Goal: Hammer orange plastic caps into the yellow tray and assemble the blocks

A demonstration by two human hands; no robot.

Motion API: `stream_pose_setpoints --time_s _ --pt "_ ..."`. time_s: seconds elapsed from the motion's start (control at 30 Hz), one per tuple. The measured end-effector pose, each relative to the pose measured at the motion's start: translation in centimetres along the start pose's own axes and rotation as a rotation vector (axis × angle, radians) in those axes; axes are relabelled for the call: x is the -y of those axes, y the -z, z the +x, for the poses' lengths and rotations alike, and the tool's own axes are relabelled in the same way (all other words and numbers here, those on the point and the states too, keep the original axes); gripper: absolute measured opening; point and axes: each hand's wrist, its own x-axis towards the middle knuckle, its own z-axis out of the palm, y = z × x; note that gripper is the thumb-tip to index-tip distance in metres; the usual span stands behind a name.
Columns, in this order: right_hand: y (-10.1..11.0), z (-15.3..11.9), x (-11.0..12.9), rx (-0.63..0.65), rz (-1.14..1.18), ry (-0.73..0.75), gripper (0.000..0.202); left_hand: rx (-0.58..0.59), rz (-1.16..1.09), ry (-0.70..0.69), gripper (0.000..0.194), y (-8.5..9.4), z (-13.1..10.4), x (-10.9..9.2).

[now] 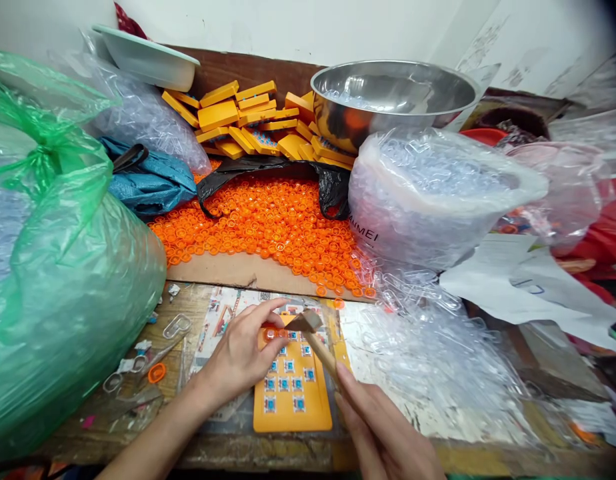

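Note:
My left hand [244, 353] rests on an orange tray [293, 400] with rows of small blue-and-white square inserts, its fingertips pinching a small orange ring with a clear piece [271, 333] at the tray's top edge. My right hand [383, 433] grips the wooden handle of a small hammer [311, 330], whose head hovers just right of the ring. The tray lies on a printed sheet on the worn table.
A heap of orange rings [268, 223] spreads behind, with stacked orange trays [248, 120], a steel bowl [393, 97] and a bag of clear plastic parts [428, 193]. A big green bag [58, 267] fills the left. Loose clear pieces [428, 333] lie at right, scissors [138, 367] at left.

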Motion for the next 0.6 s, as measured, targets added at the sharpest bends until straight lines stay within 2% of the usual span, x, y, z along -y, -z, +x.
stream_pose_setpoints --time_s 0.13,0.23,0.43,0.47,0.6 --pt "1.0 2.8 0.2 -0.126 -0.143 0.057 0.045 -0.002 -0.039 0.019 0.046 0.0 0.1 0.0" --pt "2.1 3.8 0.6 -0.138 -0.171 0.142 0.051 -0.014 -0.044 0.028 0.047 0.0 0.1 0.0" --pt "2.4 0.9 -0.2 0.168 -0.211 0.209 0.058 -0.019 -0.044 -0.012 0.048 0.1 -0.2 0.2" --pt "2.2 0.5 -0.3 0.173 -0.204 0.197 0.057 -0.017 -0.046 -0.006 0.048 0.1 -0.1 0.2" --pt "1.7 0.0 0.0 0.038 -0.131 0.179 0.060 0.008 -0.064 0.006 0.049 0.2 0.0 0.1"
